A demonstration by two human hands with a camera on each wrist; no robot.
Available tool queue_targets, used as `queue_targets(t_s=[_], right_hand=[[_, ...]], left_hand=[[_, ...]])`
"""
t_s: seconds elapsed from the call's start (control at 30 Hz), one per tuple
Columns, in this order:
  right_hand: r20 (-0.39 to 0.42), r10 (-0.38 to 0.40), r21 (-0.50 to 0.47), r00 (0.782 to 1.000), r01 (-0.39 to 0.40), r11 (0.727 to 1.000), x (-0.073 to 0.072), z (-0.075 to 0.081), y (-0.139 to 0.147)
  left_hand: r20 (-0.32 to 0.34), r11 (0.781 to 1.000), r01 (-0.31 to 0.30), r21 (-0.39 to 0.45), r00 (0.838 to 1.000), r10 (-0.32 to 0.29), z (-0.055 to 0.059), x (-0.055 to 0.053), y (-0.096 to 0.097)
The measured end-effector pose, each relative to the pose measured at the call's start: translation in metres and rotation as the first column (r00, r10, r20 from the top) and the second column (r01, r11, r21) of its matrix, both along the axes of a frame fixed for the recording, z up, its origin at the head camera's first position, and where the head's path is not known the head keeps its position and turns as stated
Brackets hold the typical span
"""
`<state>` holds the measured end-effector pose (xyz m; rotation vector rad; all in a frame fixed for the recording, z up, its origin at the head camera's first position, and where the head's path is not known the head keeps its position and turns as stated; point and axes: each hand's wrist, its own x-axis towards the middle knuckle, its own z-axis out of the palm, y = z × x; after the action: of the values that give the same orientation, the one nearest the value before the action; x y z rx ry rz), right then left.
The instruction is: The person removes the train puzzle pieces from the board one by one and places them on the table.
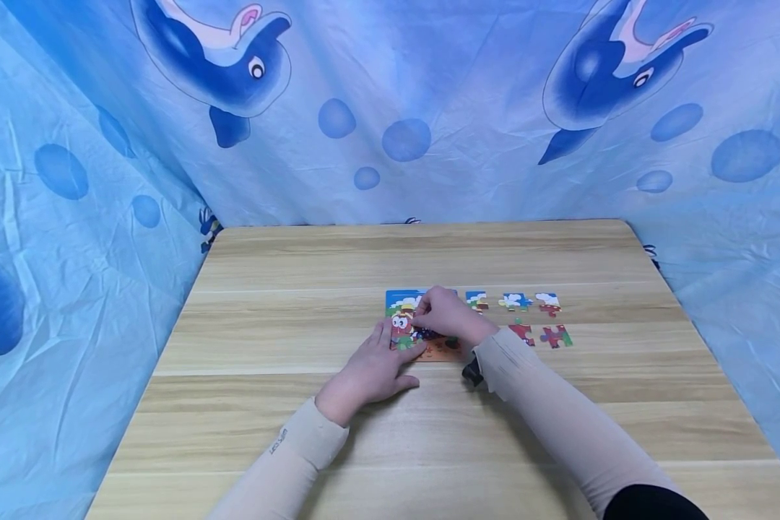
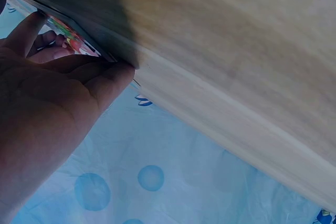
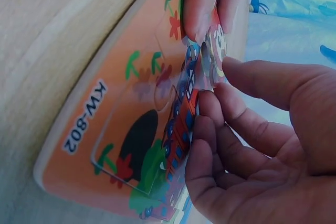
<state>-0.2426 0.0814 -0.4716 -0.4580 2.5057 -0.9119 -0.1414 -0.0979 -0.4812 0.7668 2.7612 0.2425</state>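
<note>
So the biggest thing here is the blue curtain [image 1: 468,94] with cartoon dolphins and bubbles on it, wrapped round the back and both sides; inside it there's a wood-look table [image 1: 266,310]; two arms in pale sleeves [image 1: 552,419] reach in over it; the left hand [image 1: 373,368] lies flat-ish, fingers straight and spread, touching the lower left part of the puzzle; the right hand [image 1: 447,315] is above the same puzzle, thumb and fingers pinching; the puzzle board [image 1: 437,354] itself sits around the middle of the table, orange along the near edge, with KW-802 printed there; just right of it are some loose pieces [image 1: 549,303], five that I can make out, roughly in two rows; smallest is the puzzle piece [image 3: 211,69] in that pinch, tilted, mostly hidden by fingers
</note>
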Motion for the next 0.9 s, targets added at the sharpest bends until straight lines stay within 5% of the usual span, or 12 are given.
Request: queue_targets(t_s=[0.9], right_hand=[[-0.025, -0.058, 0.005, 0.998, 0.058, 0.998, -0.0005, -0.006, -0.0054]], left_hand=[[0.114, 0.994, -0.068, 0.086, 0.992, 0.058, 0.003, 0.0022, -0.0067]])
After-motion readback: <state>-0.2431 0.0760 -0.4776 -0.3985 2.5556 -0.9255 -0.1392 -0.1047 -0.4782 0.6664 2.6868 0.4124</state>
